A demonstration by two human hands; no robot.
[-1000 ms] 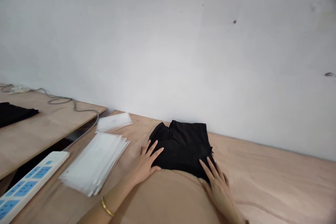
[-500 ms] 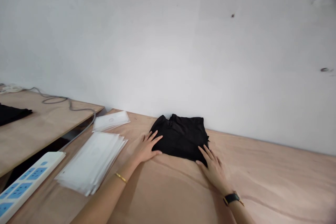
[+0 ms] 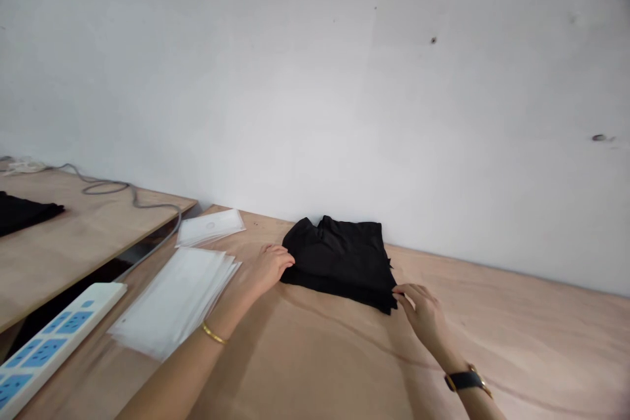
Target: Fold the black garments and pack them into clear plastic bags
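Note:
Folded black garments [image 3: 339, 259] lie in a low pile on the wooden table, against the wall. At the pile's left edge, my left hand [image 3: 268, 269] has its fingers curled together and closed on the cloth. My right hand [image 3: 423, 312] pinches the edge of the black cloth near the front right corner, between thumb and fingertips. Layers of fabric show slightly uneven along the right side. What lies under my left fingers is hidden.
Left of my left arm lies a stack of translucent plastic bags [image 3: 172, 302], with a smaller stack of bags [image 3: 209, 226] behind it. A power strip [image 3: 63, 335] with a grey cable [image 3: 135, 197] runs along the table's left edge. More black cloth [image 3: 27, 213] rests on the neighbouring table [image 3: 88, 230].
My hands have gone from spread flat on the black cloth to closed fingers at its edges. The right hand has shifted right, the left slightly left. The pile has barely moved.

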